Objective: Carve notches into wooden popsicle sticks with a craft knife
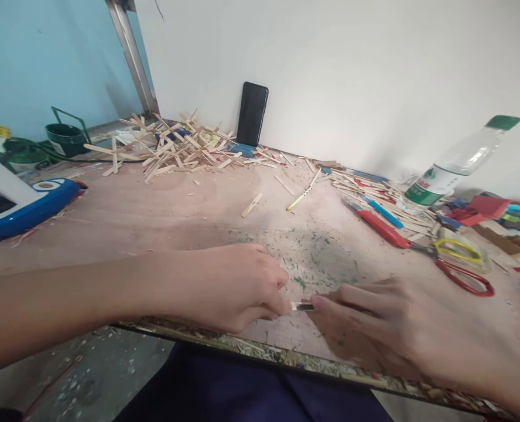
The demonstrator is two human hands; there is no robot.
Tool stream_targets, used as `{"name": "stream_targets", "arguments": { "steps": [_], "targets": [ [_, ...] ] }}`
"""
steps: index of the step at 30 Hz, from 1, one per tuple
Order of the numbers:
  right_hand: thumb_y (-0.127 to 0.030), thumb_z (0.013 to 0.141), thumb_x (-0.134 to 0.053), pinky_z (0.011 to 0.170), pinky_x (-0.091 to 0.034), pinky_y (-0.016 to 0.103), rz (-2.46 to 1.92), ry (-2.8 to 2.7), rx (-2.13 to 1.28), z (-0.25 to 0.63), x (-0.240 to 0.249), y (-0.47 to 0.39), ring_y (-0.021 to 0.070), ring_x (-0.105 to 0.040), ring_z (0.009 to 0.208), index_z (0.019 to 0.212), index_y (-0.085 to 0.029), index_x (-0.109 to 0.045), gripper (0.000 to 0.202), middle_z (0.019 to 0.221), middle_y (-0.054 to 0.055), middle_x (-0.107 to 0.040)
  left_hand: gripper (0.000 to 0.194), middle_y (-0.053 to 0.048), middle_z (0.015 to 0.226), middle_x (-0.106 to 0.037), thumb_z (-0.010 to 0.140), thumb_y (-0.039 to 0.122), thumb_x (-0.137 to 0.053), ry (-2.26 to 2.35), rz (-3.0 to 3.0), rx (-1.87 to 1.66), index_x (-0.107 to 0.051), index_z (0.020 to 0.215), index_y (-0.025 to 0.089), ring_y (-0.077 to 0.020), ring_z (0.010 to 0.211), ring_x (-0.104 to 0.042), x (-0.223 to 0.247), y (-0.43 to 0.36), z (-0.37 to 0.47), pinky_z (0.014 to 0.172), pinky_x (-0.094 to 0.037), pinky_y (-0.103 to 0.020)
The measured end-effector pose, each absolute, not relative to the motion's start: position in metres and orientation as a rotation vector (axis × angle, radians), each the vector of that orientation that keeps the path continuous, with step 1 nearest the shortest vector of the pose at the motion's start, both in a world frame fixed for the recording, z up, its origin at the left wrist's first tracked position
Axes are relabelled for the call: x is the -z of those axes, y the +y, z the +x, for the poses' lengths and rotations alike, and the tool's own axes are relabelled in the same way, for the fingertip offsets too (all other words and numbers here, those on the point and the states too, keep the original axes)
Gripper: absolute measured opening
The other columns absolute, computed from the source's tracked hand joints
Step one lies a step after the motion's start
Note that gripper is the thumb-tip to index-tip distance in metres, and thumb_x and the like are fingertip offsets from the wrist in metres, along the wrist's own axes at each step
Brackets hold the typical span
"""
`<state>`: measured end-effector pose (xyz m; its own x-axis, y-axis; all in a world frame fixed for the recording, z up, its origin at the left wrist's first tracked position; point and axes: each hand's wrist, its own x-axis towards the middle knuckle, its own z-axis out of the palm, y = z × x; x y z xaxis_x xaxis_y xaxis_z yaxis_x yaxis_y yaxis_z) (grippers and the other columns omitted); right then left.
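Observation:
A small thin strip [303, 306], pale at its left end and dark toward the right, spans the gap between my hands, low over the front of the wooden table. My left hand [253, 287] is closed, with its fingertips on the pale end; its palm side is hidden. At the dark end, my right hand [374, 313] pinches the strip with the fingertips and is slightly blurred. What the strip is exactly, I cannot make out. Green shavings [315, 261] are scattered on the table just beyond both hands.
Wooden sticks [185, 146] are heaped at the back left near a propped phone [252, 114]. On the right are a red-handled cutter [383, 228], scissors [464, 275] and a tilted bottle [457, 167]. A blue-and-white device [31, 202] stands left.

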<state>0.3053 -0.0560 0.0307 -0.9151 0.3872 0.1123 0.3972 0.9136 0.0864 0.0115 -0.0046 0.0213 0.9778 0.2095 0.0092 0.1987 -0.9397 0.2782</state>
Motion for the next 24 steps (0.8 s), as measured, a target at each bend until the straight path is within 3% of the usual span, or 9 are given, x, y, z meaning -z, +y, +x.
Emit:
{"name": "stream_targets", "arguments": {
  "steps": [4, 7, 14, 20, 24],
  "targets": [
    [-0.018, 0.116, -0.05, 0.058, -0.05, 0.036, -0.637, -2.988, 0.13, 0.313, -0.017, -0.059, 0.0195, -0.068, 0.07, 0.149, -0.015, -0.069, 0.038, 0.088, 0.004, -0.072, 0.019, 0.0, 0.086, -0.074, 0.104, 0.012, -0.075, 0.305, 2.832, -0.034, -0.08, 0.089, 0.022, -0.0201, 0.079, -0.067, -0.021, -0.004, 0.013, 0.076, -0.041, -0.038],
    [-0.02, 0.113, -0.058, 0.059, -0.05, 0.036, -0.667, -3.037, 0.094, 0.315, -0.019, -0.058, 0.0196, -0.065, 0.068, 0.148, -0.016, -0.072, 0.038, 0.091, 0.005, -0.074, 0.02, 0.0, 0.086, -0.073, 0.103, 0.011, -0.074, 0.302, 2.817, 0.001, -0.079, 0.087, 0.022, -0.0203, 0.08, -0.068, -0.021, -0.003, 0.013, 0.076, -0.042, -0.038],
    [-0.011, 0.115, -0.043, 0.056, -0.049, 0.031, -0.805, -3.013, 0.035, 0.316, -0.039, -0.054, 0.0159, -0.068, 0.066, 0.147, -0.014, -0.07, 0.043, 0.091, 0.003, -0.073, 0.026, 0.001, 0.086, -0.075, 0.107, 0.012, -0.072, 0.27, 2.784, -0.079, -0.073, 0.083, 0.022, -0.0191, 0.082, -0.07, -0.019, -0.001, 0.01, 0.08, -0.045, -0.036],
    [-0.013, 0.12, -0.028, 0.054, -0.047, 0.035, -0.696, -3.04, 0.15, 0.321, -0.034, -0.059, 0.0179, -0.07, 0.068, 0.154, -0.01, -0.063, 0.048, 0.098, 0.007, -0.076, 0.023, 0.0, 0.088, -0.076, 0.11, 0.014, -0.069, 0.242, 2.763, -0.045, -0.076, 0.089, 0.021, -0.0201, 0.085, -0.072, -0.015, 0.0, 0.01, 0.083, -0.048, -0.037],
    [-0.019, 0.119, -0.041, 0.056, -0.049, 0.035, -0.717, -3.04, 0.176, 0.318, -0.029, -0.061, 0.0189, -0.067, 0.068, 0.156, -0.012, -0.062, 0.043, 0.093, 0.004, -0.07, 0.024, 0.0, 0.088, -0.075, 0.108, 0.011, -0.067, 0.244, 2.749, -0.101, -0.079, 0.091, 0.023, -0.0199, 0.083, -0.071, -0.011, 0.003, 0.008, 0.081, -0.048, -0.037]
  ]
}}
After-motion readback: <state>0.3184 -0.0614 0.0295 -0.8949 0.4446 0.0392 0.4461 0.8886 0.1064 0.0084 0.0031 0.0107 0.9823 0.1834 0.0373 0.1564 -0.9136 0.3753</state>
